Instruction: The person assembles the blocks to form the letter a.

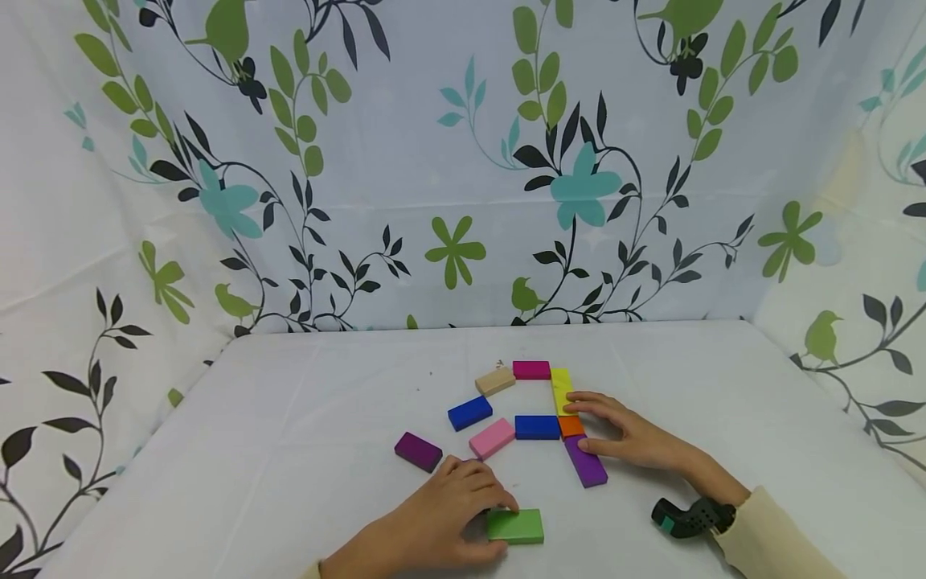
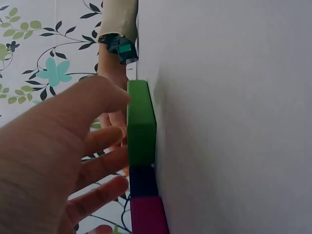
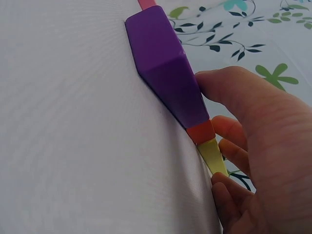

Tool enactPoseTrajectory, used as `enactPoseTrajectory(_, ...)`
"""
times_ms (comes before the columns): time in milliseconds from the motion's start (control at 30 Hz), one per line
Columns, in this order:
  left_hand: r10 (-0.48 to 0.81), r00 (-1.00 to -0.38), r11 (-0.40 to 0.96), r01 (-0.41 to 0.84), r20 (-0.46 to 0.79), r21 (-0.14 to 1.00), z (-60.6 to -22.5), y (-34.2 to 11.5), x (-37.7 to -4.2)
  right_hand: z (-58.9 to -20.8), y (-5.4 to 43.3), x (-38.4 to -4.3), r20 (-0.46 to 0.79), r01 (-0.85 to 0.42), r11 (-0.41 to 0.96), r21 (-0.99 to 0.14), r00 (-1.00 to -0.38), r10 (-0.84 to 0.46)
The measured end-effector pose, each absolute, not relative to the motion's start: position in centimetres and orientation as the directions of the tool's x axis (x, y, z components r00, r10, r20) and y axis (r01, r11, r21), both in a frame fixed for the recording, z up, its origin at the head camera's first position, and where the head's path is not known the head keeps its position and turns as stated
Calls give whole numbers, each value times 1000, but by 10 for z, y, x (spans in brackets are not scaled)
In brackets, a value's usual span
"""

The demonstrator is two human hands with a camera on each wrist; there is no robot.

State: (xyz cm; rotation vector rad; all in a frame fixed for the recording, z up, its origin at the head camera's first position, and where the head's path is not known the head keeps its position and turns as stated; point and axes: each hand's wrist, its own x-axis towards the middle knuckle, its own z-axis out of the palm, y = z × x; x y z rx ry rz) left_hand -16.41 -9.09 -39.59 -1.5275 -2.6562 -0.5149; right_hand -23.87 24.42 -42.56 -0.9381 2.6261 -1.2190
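Note:
My left hand is at a light green block lying on the near part of the table, pinching it with the thumb at its near edge and the index finger at its far edge. In the left wrist view the thumb meets the green block. My right hand rests at the right of the arrangement, its thumb touching a purple block and its fingertips on a yellow block. Between these two sits an orange block, with a blue block adjoining it on the left.
A magenta block, a tan block, another blue block and a pink block form a rough curve. A dark purple block lies to the left. Patterned cloth hangs behind the white table.

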Motion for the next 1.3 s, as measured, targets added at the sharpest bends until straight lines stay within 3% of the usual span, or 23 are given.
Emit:
enactPoseTrajectory(433,772,-581,520,810,258,270,-382,-103,-172,-428,246,-241,171,-500,478,-723,-799,-577)
enactPoseTrajectory(1300,625,-764,707,641,161,299,-391,-153,-205,-428,245,-239,177,-506,466,-726,-792,-584)
